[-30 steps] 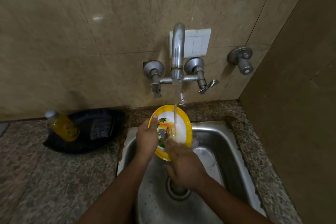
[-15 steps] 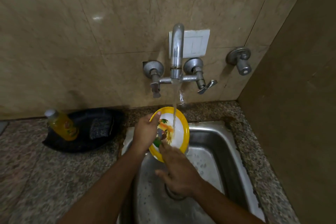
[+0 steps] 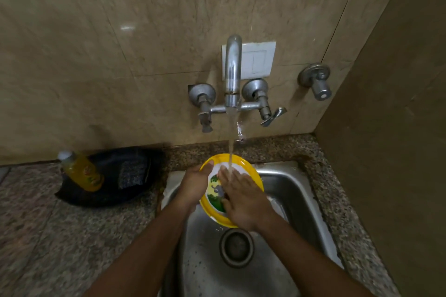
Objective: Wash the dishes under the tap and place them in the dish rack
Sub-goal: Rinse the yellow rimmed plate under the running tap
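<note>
A yellow-rimmed plate with a cartoon picture tilts over the steel sink, under the running stream from the tap. My left hand grips the plate's left rim, thumb on the upper edge. My right hand lies flat on the plate's face with straight fingers, and the water falls on its fingertips. No dish rack is in view.
A yellow soap bottle and a dark scrub pad sit in a black tray on the granite counter, left of the sink. The drain lies below the plate. A wall closes in the right side.
My right hand has slid up the plate's face, from its lower edge to its middle, into the water stream. The left hand keeps hold of the rim.
</note>
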`<state>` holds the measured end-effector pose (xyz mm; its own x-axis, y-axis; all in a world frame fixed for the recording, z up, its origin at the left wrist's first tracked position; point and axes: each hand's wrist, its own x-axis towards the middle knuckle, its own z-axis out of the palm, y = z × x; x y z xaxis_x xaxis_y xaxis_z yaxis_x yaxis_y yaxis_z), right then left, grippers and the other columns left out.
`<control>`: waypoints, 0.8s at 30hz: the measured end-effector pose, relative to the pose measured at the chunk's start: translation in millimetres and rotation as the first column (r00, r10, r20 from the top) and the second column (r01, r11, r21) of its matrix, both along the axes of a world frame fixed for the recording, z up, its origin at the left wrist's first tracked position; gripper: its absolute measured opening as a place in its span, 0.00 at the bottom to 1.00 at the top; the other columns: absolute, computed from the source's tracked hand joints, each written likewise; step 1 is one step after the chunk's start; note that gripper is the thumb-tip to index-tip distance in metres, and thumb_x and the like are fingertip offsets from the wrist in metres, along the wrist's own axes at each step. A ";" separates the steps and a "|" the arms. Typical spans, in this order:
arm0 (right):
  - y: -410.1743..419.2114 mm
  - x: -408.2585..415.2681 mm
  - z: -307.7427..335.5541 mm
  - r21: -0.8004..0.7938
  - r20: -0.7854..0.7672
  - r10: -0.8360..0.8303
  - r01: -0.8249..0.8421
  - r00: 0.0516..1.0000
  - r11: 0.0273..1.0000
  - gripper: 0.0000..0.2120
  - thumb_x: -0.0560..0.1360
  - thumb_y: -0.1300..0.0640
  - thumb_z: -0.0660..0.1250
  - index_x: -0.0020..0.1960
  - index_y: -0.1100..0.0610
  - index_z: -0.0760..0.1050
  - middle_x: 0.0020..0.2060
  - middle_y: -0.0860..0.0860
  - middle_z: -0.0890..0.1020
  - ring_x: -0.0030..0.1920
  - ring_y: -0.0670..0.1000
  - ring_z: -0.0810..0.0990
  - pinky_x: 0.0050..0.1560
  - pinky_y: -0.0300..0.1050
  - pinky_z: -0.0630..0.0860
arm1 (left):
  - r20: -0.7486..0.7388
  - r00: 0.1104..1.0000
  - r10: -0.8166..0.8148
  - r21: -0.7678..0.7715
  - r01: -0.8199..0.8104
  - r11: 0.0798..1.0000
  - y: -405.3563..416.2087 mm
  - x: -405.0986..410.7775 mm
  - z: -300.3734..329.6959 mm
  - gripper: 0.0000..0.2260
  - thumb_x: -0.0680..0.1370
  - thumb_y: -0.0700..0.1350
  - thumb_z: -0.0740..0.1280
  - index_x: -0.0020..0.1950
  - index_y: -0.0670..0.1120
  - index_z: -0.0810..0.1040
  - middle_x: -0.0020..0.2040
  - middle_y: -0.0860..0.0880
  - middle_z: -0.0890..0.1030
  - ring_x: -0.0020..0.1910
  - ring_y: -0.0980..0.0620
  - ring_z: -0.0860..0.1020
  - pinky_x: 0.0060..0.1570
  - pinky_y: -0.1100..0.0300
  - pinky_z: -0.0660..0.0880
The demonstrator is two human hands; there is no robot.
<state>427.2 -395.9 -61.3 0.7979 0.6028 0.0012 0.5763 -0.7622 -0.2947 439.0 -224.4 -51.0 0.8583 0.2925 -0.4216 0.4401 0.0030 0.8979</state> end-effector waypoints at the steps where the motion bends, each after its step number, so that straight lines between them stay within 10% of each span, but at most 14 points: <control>1: 9.7 -5.1 2.7 0.032 -0.052 -0.007 0.009 0.999 0.999 0.34 0.78 0.43 0.48 0.78 0.60 0.58 0.78 0.57 0.57 0.77 0.59 0.58 0.75 0.61 0.56 | 0.013 1.000 0.006 -0.015 -0.006 1.000 -1.2 2.1 0.4 0.17 0.77 0.57 0.67 0.45 0.43 0.84 0.45 0.43 0.86 0.49 0.41 0.83 0.57 0.43 0.78; 5: 35.6 -34.6 14.8 0.110 -0.176 0.103 -0.084 0.979 0.990 0.39 0.79 0.35 0.38 0.80 0.62 0.44 0.79 0.59 0.45 0.79 0.54 0.42 0.78 0.54 0.43 | 0.055 0.996 0.077 -0.162 -0.067 0.985 -10.7 2.6 12.2 0.13 0.79 0.54 0.67 0.47 0.45 0.84 0.44 0.46 0.86 0.47 0.48 0.84 0.51 0.52 0.79; 9: -10.7 -34.1 3.0 -0.006 0.097 0.197 -0.197 0.976 0.980 0.34 0.78 0.45 0.55 0.80 0.57 0.52 0.78 0.55 0.58 0.77 0.54 0.58 0.76 0.54 0.57 | 0.102 0.978 0.181 -0.272 -0.148 0.951 -21.7 5.3 17.4 0.14 0.80 0.53 0.66 0.56 0.44 0.83 0.48 0.44 0.86 0.49 0.45 0.84 0.52 0.49 0.80; 15: -2.7 -15.3 8.3 0.075 0.103 0.089 -0.097 0.991 0.992 0.35 0.75 0.54 0.62 0.78 0.61 0.57 0.77 0.59 0.61 0.76 0.58 0.62 0.74 0.58 0.60 | 0.061 0.980 0.190 -0.408 -0.149 0.901 -50.2 24.4 32.9 0.13 0.81 0.55 0.64 0.57 0.49 0.81 0.49 0.43 0.85 0.47 0.43 0.84 0.41 0.53 0.81; 24: -34.8 -9.4 15.0 0.015 0.145 0.158 -0.162 0.977 0.987 0.39 0.72 0.55 0.62 0.80 0.52 0.52 0.79 0.50 0.57 0.79 0.51 0.54 0.77 0.53 0.50 | 0.075 0.977 0.199 -0.503 -0.135 0.854 -50.0 34.1 30.9 0.20 0.80 0.56 0.63 0.65 0.43 0.78 0.57 0.39 0.83 0.56 0.38 0.82 0.59 0.36 0.76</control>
<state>417.8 -430.8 -46.3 0.6816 0.7207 0.1261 0.7277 -0.6499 -0.2191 473.1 -274.4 -20.1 0.8686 0.2174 -0.4454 0.2821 0.5219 0.8050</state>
